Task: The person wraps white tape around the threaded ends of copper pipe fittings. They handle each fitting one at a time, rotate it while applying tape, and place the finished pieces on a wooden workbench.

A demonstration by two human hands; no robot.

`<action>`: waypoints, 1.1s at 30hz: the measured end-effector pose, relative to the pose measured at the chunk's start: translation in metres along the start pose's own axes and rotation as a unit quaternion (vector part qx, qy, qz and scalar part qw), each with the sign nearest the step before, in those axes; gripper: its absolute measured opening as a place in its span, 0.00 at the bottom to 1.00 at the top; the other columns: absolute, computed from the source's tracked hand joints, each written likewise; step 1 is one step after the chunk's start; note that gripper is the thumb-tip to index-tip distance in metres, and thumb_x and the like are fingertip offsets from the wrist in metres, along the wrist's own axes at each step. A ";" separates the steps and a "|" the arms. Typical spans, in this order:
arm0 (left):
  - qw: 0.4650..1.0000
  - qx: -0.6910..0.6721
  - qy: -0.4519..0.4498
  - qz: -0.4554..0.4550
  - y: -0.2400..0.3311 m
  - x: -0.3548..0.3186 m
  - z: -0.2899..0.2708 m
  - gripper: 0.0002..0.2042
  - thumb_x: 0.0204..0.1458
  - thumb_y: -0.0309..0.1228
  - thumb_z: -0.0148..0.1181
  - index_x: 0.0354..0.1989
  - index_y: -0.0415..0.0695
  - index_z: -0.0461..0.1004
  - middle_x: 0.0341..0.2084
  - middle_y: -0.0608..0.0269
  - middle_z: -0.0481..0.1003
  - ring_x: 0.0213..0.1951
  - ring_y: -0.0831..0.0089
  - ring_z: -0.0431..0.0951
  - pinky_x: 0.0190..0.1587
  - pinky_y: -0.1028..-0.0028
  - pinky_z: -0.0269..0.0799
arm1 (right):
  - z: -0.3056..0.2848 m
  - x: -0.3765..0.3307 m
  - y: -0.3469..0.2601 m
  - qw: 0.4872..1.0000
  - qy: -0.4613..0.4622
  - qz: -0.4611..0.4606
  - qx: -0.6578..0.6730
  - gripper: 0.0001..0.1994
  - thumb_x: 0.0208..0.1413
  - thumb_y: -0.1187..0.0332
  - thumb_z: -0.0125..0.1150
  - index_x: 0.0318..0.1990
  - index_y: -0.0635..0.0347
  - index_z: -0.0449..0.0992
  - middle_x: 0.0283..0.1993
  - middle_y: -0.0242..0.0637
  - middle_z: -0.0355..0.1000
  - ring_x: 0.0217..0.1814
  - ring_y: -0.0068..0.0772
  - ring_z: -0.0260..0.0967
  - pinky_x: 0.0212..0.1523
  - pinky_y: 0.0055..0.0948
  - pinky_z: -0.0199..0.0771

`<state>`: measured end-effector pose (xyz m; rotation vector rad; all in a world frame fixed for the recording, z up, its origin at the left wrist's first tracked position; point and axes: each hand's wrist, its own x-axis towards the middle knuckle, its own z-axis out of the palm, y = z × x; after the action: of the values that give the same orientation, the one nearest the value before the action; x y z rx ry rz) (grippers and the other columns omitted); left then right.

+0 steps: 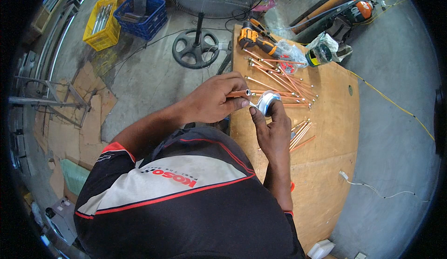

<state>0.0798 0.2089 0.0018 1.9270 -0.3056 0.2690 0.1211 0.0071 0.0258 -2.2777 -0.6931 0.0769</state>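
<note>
In the head view, our left hand [219, 96] has its fingers closed round a copper-coloured metal tube with a silvery open end [240, 93], raised above the near-left edge of the tan wooden tabletop [326, 166]. Our right hand [274, 131] pinches a round white spool with a blue edge [268, 101] between thumb and fingers, just beside that end. A narrow white strip [253, 104] runs from the spool toward our left thumb; we cannot tell whether any is wound on the tube.

We judge the strip to be the weak point: a sharp pull could snap it, and too little tension could let it sag, fold or bunch. If our left thumb lifts early, the strip's end could slip free. If the tube turns in our grip, the strip may go on crooked. A loose right pinch could drop the spool among the scattered copper-coloured rods with silvery tips [289, 80], perhaps rolling them toward the orange-and-black power drill [258, 40]
</note>
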 end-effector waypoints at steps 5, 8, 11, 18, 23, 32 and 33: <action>0.999 0.006 0.037 -0.021 -0.012 -0.004 0.010 0.08 0.55 0.31 0.62 0.37 0.39 0.73 0.33 0.56 0.72 0.37 0.63 0.74 0.42 0.67 0.69 | 0.005 0.001 0.001 0.997 0.013 0.051 0.057 0.18 0.54 0.62 0.69 0.42 0.67 0.71 0.34 0.52 0.76 0.37 0.50 0.78 0.37 0.38 0.74; 0.999 -0.005 0.040 -0.029 -0.024 -0.008 0.018 0.08 0.56 0.30 0.61 0.38 0.39 0.73 0.33 0.57 0.73 0.37 0.64 0.74 0.43 0.67 0.69 | 0.008 0.000 0.011 0.995 -0.012 0.075 0.065 0.18 0.54 0.63 0.69 0.42 0.68 0.70 0.35 0.52 0.77 0.38 0.47 0.78 0.38 0.35 0.74; 0.998 -0.052 0.001 -0.033 -0.027 -0.011 0.018 0.07 0.57 0.30 0.60 0.39 0.40 0.73 0.34 0.59 0.73 0.36 0.69 0.74 0.40 0.69 0.69 | 0.014 -0.004 0.023 0.990 -0.035 0.082 0.112 0.19 0.54 0.62 0.69 0.43 0.68 0.70 0.37 0.51 0.78 0.39 0.43 0.78 0.40 0.35 0.74; 0.944 -0.300 -0.041 -0.131 -0.012 -0.012 0.013 0.03 0.61 0.28 0.56 0.39 0.42 0.71 0.32 0.69 0.73 0.29 0.83 0.70 0.28 0.79 0.65 | 0.020 -0.011 0.034 0.966 -0.076 0.085 0.232 0.18 0.57 0.62 0.68 0.42 0.67 0.68 0.33 0.42 0.74 0.38 0.29 0.72 0.39 0.31 0.72; 0.972 -0.200 -0.039 -0.121 -0.010 -0.011 0.011 0.06 0.60 0.29 0.57 0.39 0.40 0.71 0.27 0.66 0.73 0.29 0.78 0.72 0.32 0.73 0.68 | 0.022 -0.014 0.048 0.951 -0.048 0.097 0.289 0.17 0.60 0.60 0.63 0.42 0.66 0.66 0.31 0.39 0.70 0.36 0.26 0.67 0.37 0.30 0.70; 0.997 -0.040 0.007 -0.072 -0.013 -0.015 0.016 0.08 0.60 0.33 0.56 0.40 0.41 0.70 0.29 0.55 0.74 0.34 0.65 0.78 0.37 0.67 0.70 | 0.020 0.000 0.012 0.995 -0.084 -0.018 0.042 0.14 0.66 0.64 0.54 0.50 0.64 0.75 0.32 0.42 0.76 0.34 0.27 0.74 0.37 0.28 0.73; 0.996 -0.022 -0.002 -0.089 -0.012 -0.015 0.015 0.09 0.61 0.34 0.55 0.42 0.41 0.69 0.31 0.53 0.74 0.35 0.64 0.78 0.39 0.67 0.70 | 0.020 0.001 0.013 0.995 -0.085 -0.047 0.018 0.13 0.66 0.65 0.54 0.50 0.65 0.75 0.33 0.41 0.76 0.33 0.27 0.73 0.36 0.28 0.72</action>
<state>0.0701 0.2002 -0.0188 1.8967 -0.1391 0.1397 0.1231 0.0132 0.0022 -2.2185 -0.8789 0.2401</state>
